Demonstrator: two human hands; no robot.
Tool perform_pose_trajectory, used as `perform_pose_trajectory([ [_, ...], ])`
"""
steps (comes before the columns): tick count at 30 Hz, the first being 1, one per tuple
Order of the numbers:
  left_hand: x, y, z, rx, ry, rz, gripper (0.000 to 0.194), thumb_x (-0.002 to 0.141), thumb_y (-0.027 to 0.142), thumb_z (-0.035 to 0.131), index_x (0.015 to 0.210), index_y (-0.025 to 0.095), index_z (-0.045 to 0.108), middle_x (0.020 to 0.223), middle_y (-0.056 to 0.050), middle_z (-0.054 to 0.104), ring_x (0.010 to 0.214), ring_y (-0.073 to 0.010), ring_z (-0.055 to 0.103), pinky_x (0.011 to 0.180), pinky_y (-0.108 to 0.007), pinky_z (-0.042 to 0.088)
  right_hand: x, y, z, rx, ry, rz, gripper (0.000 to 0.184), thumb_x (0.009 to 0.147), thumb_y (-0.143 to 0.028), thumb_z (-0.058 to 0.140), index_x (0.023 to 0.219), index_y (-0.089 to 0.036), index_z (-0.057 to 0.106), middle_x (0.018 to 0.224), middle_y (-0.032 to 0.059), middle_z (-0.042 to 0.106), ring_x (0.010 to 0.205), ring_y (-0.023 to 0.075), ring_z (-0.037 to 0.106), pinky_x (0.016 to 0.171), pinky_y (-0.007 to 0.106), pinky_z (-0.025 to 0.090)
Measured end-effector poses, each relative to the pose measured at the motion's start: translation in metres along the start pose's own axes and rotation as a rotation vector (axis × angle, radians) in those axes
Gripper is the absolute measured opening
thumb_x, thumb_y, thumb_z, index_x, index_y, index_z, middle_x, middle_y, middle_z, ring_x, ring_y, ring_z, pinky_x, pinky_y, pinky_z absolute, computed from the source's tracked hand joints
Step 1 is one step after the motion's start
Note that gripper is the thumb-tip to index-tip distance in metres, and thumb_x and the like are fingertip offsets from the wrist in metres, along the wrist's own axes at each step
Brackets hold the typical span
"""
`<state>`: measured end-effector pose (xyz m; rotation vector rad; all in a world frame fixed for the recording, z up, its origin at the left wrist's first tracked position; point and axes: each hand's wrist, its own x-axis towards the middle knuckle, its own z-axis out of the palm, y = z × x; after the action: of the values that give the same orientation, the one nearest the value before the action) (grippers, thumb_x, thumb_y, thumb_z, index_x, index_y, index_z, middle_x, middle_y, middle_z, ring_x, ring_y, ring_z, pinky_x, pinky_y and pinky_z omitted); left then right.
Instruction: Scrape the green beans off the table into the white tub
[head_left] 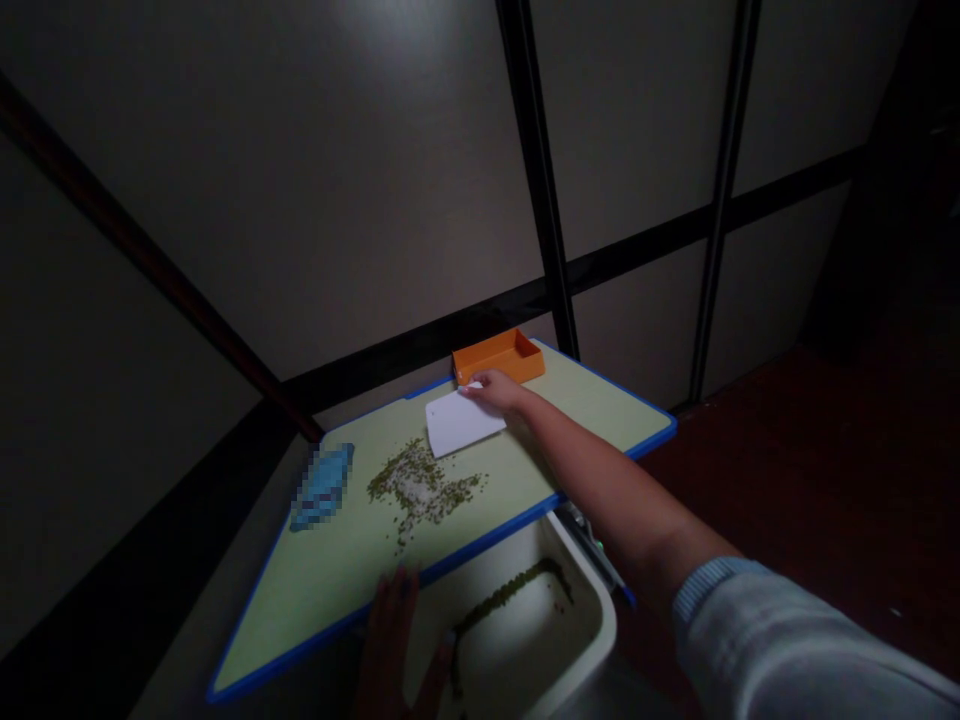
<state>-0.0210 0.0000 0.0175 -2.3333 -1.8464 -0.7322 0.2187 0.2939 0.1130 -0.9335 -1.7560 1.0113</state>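
My right hand (495, 391) reaches across a pale green board with a blue rim (330, 570) and grips the far edge of a flat white scraper card (459, 422). A scatter of small green grains (416, 490) lies on the board just in front of the card. My left hand (397, 640) rests at the board's near edge, fingers spread, against the rim of a white tub (592, 620). More green grains (510, 592) lie in a line inside the tub.
An orange tray (499, 356) stands at the board's far edge, just behind my right hand. A blurred blue item (324, 487) lies at the board's left. A pale wall with dark frames rises behind; dark floor lies to the right.
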Motion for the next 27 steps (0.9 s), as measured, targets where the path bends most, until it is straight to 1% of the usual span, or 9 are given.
perform_pose_trajectory([
  [4, 0.001, 0.0, 0.0, -0.007, -0.004, -0.009, 0.064, 0.089, 0.022, 0.042, 0.142, 0.039, 0.01, 0.152, 0.001, 0.027, 0.139, -0.0259, 0.022, 0.106, -0.054, 0.04, 0.001, 0.001, 0.002, -0.008, 0.084, -0.01, 0.023, 0.08, -0.034, 0.058, 0.069, -0.014, 0.055, 0.062, -0.0029, 0.051, 0.057, 0.0085, 0.043, 0.055, 0.021, 0.032],
  [7, 0.003, 0.001, -0.001, -0.015, -0.014, -0.007, 0.063, 0.089, 0.022, 0.041, 0.142, 0.039, 0.01, 0.152, 0.003, 0.025, 0.14, -0.0249, 0.02, 0.108, -0.054, 0.038, 0.003, 0.003, 0.005, -0.128, 0.109, -0.013, 0.023, 0.079, -0.032, 0.061, 0.066, -0.015, 0.053, 0.06, -0.0031, 0.049, 0.058, 0.0092, 0.042, 0.056, 0.021, 0.031],
  [10, 0.004, 0.002, -0.002, -0.018, -0.008, -0.004, 0.063, 0.089, 0.022, 0.041, 0.141, 0.04, 0.01, 0.152, 0.005, 0.024, 0.14, -0.0243, 0.02, 0.108, -0.052, 0.039, 0.004, 0.005, 0.009, -0.223, 0.076, 0.004, 0.025, 0.078, -0.031, 0.063, 0.063, -0.015, 0.051, 0.058, -0.0036, 0.046, 0.058, 0.0095, 0.041, 0.056, 0.022, 0.03],
  [13, 0.003, 0.0, -0.001, -0.013, 0.001, -0.005, 0.064, 0.088, 0.023, 0.044, 0.141, 0.04, 0.012, 0.152, 0.004, 0.025, 0.14, -0.0259, 0.022, 0.107, -0.053, 0.04, 0.004, 0.006, 0.012, -0.218, 0.019, 0.013, 0.026, 0.078, -0.03, 0.063, 0.062, -0.015, 0.05, 0.057, -0.004, 0.045, 0.057, 0.0091, 0.04, 0.056, 0.022, 0.029],
  [16, 0.002, -0.005, 0.003, -0.01, 0.005, 0.016, 0.063, 0.089, 0.023, 0.043, 0.141, 0.038, 0.012, 0.152, 0.003, 0.026, 0.14, -0.0259, 0.022, 0.108, -0.052, 0.038, 0.003, 0.006, 0.012, -0.192, -0.029, 0.017, 0.026, 0.077, -0.029, 0.063, 0.06, -0.016, 0.048, 0.055, -0.0047, 0.044, 0.054, 0.0085, 0.039, 0.055, 0.023, 0.028],
  [21, 0.0, -0.011, 0.007, -0.016, -0.012, -0.001, 0.06, 0.089, 0.026, 0.042, 0.142, 0.035, 0.013, 0.152, 0.002, 0.025, 0.141, -0.0241, 0.018, 0.11, -0.049, 0.035, 0.006, 0.01, 0.013, -0.079, -0.056, 0.01, 0.029, 0.071, -0.033, 0.068, 0.056, -0.015, 0.049, 0.051, -0.0055, 0.044, 0.05, 0.0071, 0.038, 0.051, 0.022, 0.028],
  [24, -0.001, -0.01, 0.005, -0.036, -0.025, -0.014, 0.058, 0.09, 0.026, 0.04, 0.141, 0.035, 0.014, 0.153, 0.002, 0.024, 0.141, -0.0234, 0.018, 0.111, -0.048, 0.034, 0.009, 0.016, 0.013, 0.095, -0.016, 0.033, 0.033, 0.066, -0.04, 0.071, 0.056, -0.015, 0.05, 0.049, -0.0054, 0.046, 0.047, 0.0067, 0.039, 0.047, 0.021, 0.027],
  [27, 0.0, -0.009, 0.004, -0.038, -0.032, -0.02, 0.058, 0.09, 0.026, 0.04, 0.141, 0.035, 0.014, 0.153, 0.001, 0.025, 0.14, -0.024, 0.019, 0.11, -0.049, 0.035, 0.011, 0.02, 0.012, 0.32, 0.063, 0.054, 0.036, 0.065, -0.046, 0.071, 0.059, -0.016, 0.051, 0.049, -0.0041, 0.05, 0.045, 0.0073, 0.042, 0.044, 0.021, 0.028],
])
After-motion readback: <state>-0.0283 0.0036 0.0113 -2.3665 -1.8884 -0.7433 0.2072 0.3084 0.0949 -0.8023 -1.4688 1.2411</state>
